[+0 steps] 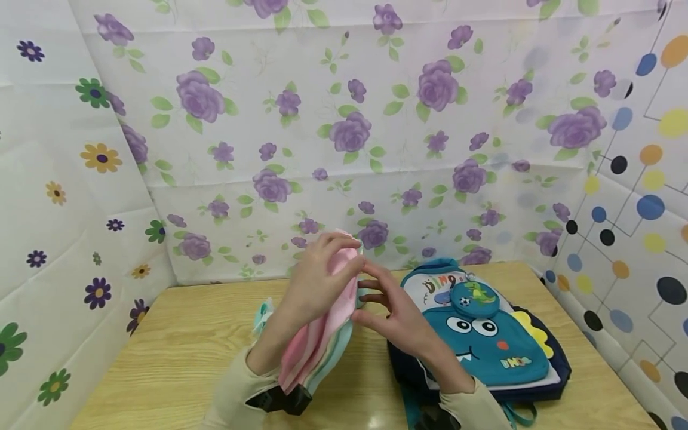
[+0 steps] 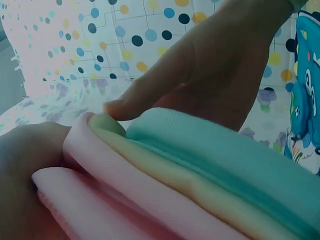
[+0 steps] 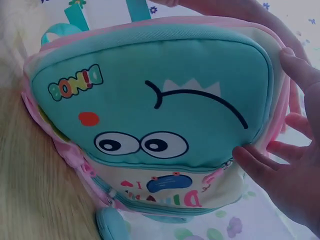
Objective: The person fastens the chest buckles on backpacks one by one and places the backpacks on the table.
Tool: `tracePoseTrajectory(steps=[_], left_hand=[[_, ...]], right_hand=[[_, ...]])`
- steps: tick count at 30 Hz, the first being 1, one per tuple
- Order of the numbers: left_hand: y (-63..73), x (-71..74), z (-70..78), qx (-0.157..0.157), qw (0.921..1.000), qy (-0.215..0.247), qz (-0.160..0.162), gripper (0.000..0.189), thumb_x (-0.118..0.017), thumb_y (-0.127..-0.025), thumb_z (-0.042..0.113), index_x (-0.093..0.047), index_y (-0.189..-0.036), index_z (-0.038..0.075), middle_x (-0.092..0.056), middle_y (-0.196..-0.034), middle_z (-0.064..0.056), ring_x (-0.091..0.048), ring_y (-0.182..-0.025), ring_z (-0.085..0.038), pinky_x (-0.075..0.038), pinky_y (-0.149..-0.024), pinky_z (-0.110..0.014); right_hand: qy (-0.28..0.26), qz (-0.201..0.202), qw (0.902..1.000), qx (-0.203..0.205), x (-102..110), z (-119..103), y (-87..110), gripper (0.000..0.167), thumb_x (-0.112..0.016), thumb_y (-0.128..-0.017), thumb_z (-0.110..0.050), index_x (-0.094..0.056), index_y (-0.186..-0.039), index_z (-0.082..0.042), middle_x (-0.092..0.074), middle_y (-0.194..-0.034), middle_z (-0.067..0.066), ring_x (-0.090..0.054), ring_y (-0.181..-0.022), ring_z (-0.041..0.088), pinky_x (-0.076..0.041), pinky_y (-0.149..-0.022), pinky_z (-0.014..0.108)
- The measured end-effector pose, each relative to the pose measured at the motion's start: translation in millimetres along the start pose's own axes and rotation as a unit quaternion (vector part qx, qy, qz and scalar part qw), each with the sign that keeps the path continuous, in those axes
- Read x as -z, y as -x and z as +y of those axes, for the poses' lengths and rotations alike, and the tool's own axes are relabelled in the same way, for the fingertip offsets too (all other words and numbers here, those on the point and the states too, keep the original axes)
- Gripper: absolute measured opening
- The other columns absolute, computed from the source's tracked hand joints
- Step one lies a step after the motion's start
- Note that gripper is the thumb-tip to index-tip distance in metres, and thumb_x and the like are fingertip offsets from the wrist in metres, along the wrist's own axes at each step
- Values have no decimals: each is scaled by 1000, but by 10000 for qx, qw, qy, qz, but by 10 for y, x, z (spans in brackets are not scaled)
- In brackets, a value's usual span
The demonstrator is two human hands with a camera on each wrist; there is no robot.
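Note:
A pink and mint-green children's backpack (image 1: 335, 322) is held up on edge between both hands. Its mint front (image 3: 165, 115) with a cartoon dinosaur face appears upside down in the right wrist view. My left hand (image 1: 317, 280) grips the pink side, fingers bent over the edge; in the left wrist view part of that hand (image 2: 30, 175) is behind the pink layers. My right hand (image 1: 395, 310) touches the mint side with spread, loosely bent fingers. Its thumb and fingertips rest along the bag's edge in the right wrist view. The left palm's contact is hidden.
A navy and teal dinosaur backpack (image 1: 494, 352) lies on the wooden table (image 1: 183, 346) to the right, with a round teal pouch (image 1: 474, 298) on it. A small teal pouch (image 3: 111, 225) hangs from the held bag. Patterned cloths (image 1: 301, 149) stand around the table.

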State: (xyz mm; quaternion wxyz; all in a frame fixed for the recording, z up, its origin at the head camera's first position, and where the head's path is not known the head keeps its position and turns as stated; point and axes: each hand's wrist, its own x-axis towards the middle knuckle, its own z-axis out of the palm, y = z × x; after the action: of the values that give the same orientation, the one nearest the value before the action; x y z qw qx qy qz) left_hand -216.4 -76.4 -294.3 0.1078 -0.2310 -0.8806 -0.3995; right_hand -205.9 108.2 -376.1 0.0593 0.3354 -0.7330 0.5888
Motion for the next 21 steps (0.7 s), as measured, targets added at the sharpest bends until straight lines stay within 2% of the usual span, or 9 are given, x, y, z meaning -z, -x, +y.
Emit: tracePoseTrajectory(steps=[4,7,9,11,16,21], left_hand=[[65,-52,-6,-282,9978,202,-573,51,-57,-98,50,-53,-140,22,-37,-153,3,-28,-144,-28,-34,-109,-60],[143,-65,-42,-401,9931,360,-1044,58,-57,-98,49,-42,-148,25,-25,-161,3,-20,-150,-25,-34,-111,-60],[199,-71,-73,-365,9908,519,-1198,60,-58,-97,49,-38,-150,27,-19,-163,5,-17,-152,-23,-34,-112,-59],[245,-75,-105,-292,9894,705,-1235,62,-59,-97,48,-35,-151,30,-17,-164,7,-18,-152,-23,-35,-111,-60],[304,-30,-168,-164,9874,1161,-1061,56,-62,-97,44,-40,-148,33,-22,-160,14,-34,-144,-22,-41,-109,-54],[358,96,-307,-510,9878,1203,-848,48,-64,-97,35,-50,-142,29,-34,-154,11,-38,-141,-18,-37,-113,-51]], right_hand=[[11,51,10000,-47,95,30,29,69,-65,-97,-16,-30,-155,-29,-31,-159,-2,-46,-137,28,-46,-105,48],[-6,40,9997,-225,160,55,57,66,-64,-98,-18,-32,-153,-32,-33,-158,-3,-46,-136,28,-46,-106,45],[23,-2,9994,-338,191,73,74,64,-63,-98,-20,-33,-153,-34,-33,-158,-4,-47,-136,27,-47,-106,41],[68,-77,9991,-410,216,80,83,62,-63,-99,-21,-34,-152,-34,-33,-157,-4,-47,-136,27,-47,-106,38],[106,-203,9984,-508,305,68,81,59,-61,-100,-21,-36,-151,-31,-35,-156,-3,-49,-134,27,-49,-104,37],[244,-203,9981,-525,422,36,83,55,-61,-100,-20,-39,-150,-29,-36,-155,-1,-52,-131,26,-50,-101,30]])
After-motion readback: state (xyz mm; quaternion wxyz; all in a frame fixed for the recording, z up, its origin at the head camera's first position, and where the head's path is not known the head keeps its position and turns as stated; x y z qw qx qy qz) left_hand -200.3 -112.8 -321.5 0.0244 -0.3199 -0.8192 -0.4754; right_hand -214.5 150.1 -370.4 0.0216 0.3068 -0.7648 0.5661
